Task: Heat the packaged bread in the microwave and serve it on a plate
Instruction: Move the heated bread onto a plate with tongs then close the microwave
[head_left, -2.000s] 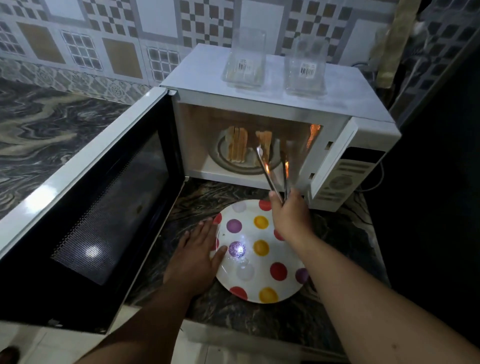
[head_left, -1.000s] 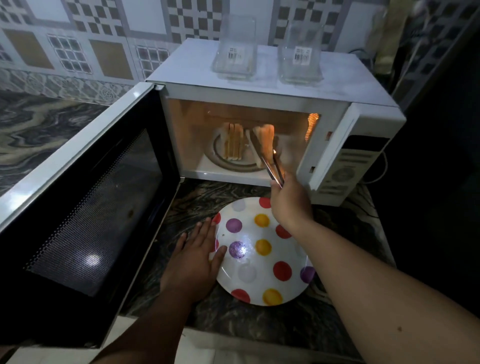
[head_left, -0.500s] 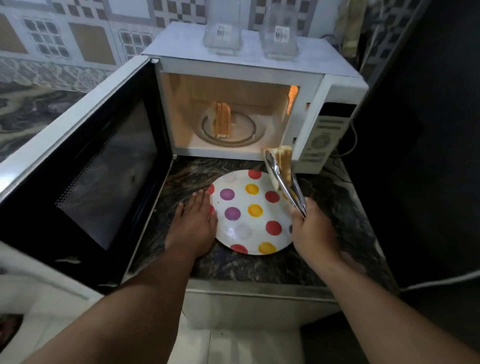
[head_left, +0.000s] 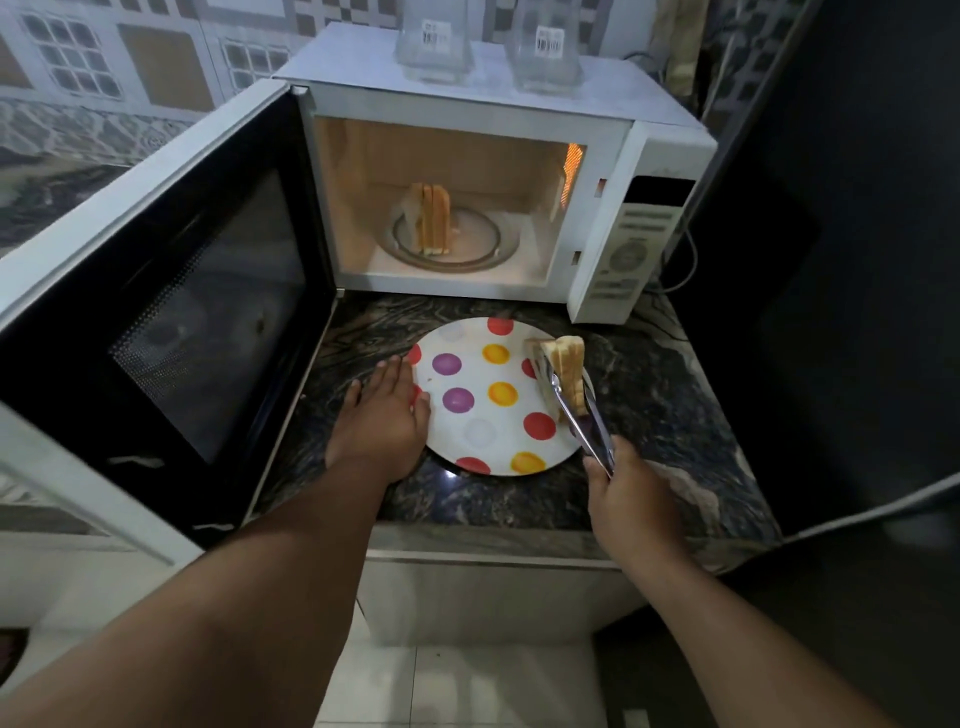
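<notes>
A white plate with coloured dots (head_left: 488, 415) lies on the dark marble counter in front of the open microwave (head_left: 467, 130). My left hand (head_left: 384, 415) rests flat on the counter, fingers straight, touching the plate's left rim. My right hand (head_left: 623, 493) grips metal tongs (head_left: 582, 421), which pinch a stack of bread slices (head_left: 566, 369) over the plate's right edge. A second stack of bread slices (head_left: 431, 218) stands upright on the glass turntable inside the lit microwave.
The microwave door (head_left: 171, 291) swings wide open to the left, over the counter edge. Two clear plastic containers (head_left: 434, 41) (head_left: 545, 47) stand on top of the microwave. The counter's front edge (head_left: 493, 540) lies just below the plate. A dark wall rises on the right.
My right hand reached into the microwave with the tongs, took one bread stack and drew it out and down over the plate's right edge. My left hand stayed by the plate.
</notes>
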